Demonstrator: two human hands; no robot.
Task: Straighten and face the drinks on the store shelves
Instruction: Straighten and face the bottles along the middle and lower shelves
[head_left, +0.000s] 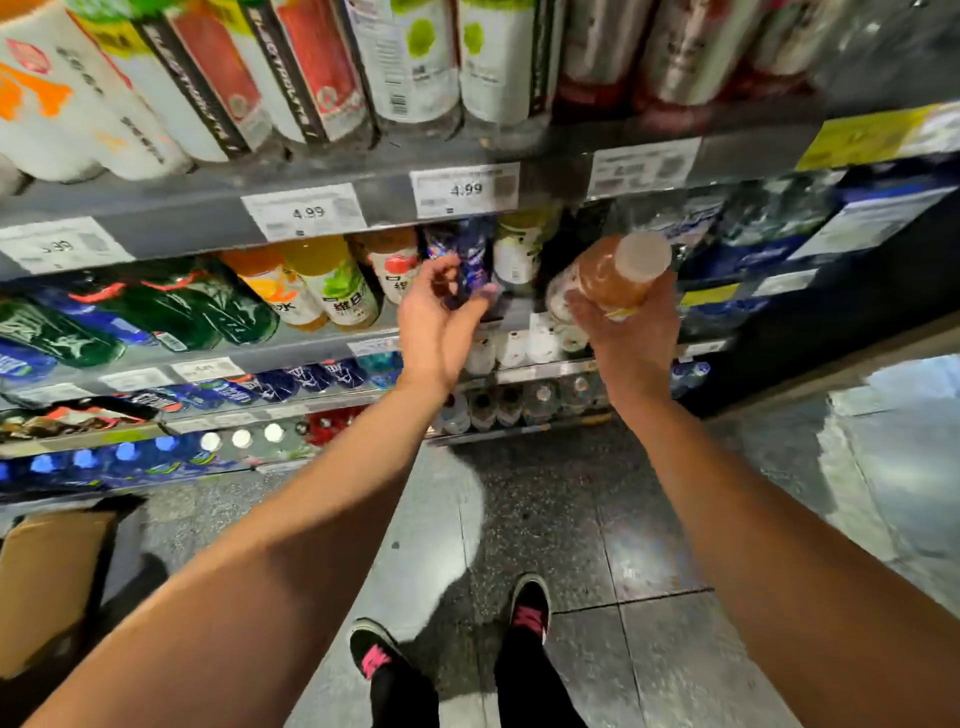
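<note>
The right hand (628, 332) grips an amber drink bottle (615, 278), white cap toward the camera. The left hand (441, 317) hangs loosely curled, apparently empty, before a blue-labelled bottle (470, 249).

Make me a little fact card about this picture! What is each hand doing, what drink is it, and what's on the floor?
place: store shelves full of drinks
right hand: grips an orange-brown bottle with a white cap, tilted, in front of the second shelf
left hand: fingers loosely curled, holding nothing, near a dark blue bottle
price tags: two read 4.99
floor: grey tiles, a cardboard box at the left, black shoes with pink
</note>
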